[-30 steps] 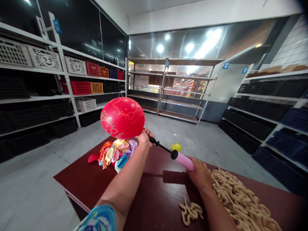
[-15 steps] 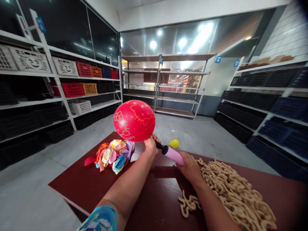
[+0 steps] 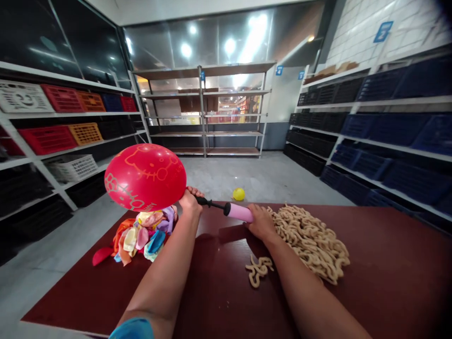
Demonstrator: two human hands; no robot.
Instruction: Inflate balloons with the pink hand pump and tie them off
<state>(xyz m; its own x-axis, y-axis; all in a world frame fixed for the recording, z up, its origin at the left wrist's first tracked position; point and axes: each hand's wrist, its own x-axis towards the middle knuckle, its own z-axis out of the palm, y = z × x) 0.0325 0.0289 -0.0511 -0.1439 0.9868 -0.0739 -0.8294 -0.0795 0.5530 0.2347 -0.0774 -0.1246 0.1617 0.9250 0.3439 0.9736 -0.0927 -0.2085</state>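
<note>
A large inflated red balloon (image 3: 145, 177) with cat-face prints is at the left, above a pile of limp coloured balloons (image 3: 141, 235). My left hand (image 3: 191, 201) is closed at the balloon's neck, where the black end of a pump meets it. The pump's pink barrel (image 3: 240, 213) is gripped at its right end by my right hand (image 3: 261, 222). A black rod shows between the barrel and my left hand. Right of my right hand lies a heap of tan, curly strands (image 3: 310, 240), with a few loose ones (image 3: 259, 270) nearer to me.
Everything lies on a dark red table (image 3: 219, 301). A small yellow balloon (image 3: 238, 194) is on the floor beyond its far edge. Shelves with crates (image 3: 63, 98) stand at the left, metal racks (image 3: 233, 151) at the back, and dark bins (image 3: 406, 132) at the right.
The view has turned to the right, so the table items appear further left. The red balloon looks larger, and more black rod shows between the pink barrel and my left hand.
</note>
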